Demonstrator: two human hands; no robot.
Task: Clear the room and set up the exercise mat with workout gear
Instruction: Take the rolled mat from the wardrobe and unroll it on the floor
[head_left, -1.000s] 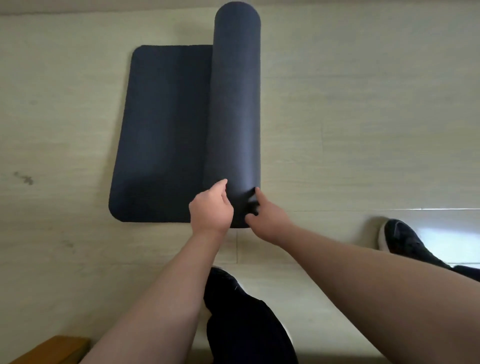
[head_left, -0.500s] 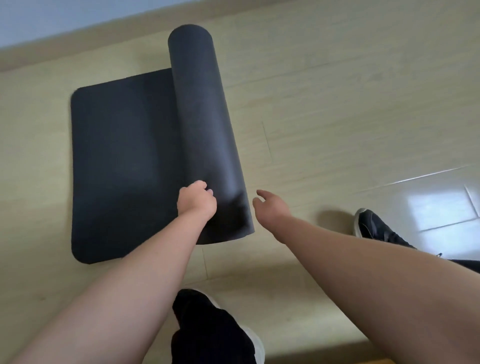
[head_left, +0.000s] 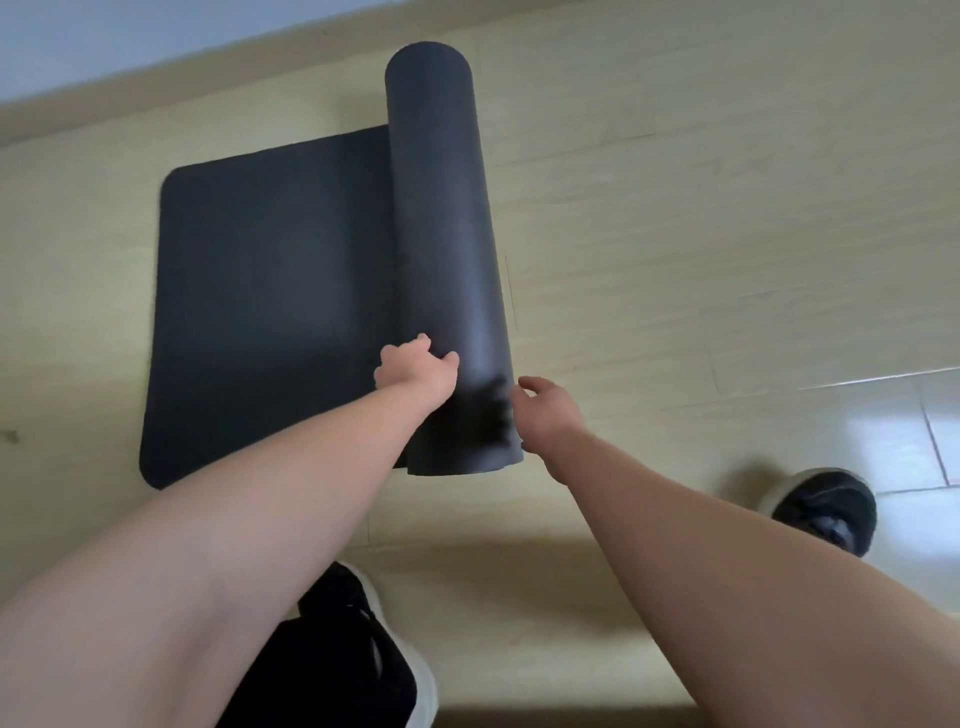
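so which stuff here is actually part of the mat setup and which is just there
Part of the job:
- exercise mat, partly unrolled
- its roll
- left hand, against the roll
- right hand, beside the roll's near end

Just there:
- black shoes
- wooden floor
- glossy tiles

Mat roll (head_left: 441, 249) right of unrolled mat (head_left: 270, 291)

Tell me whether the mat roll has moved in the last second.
Yes. The mat roll has travelled right, away from the mat's fixed left edge; more flat mat shows.
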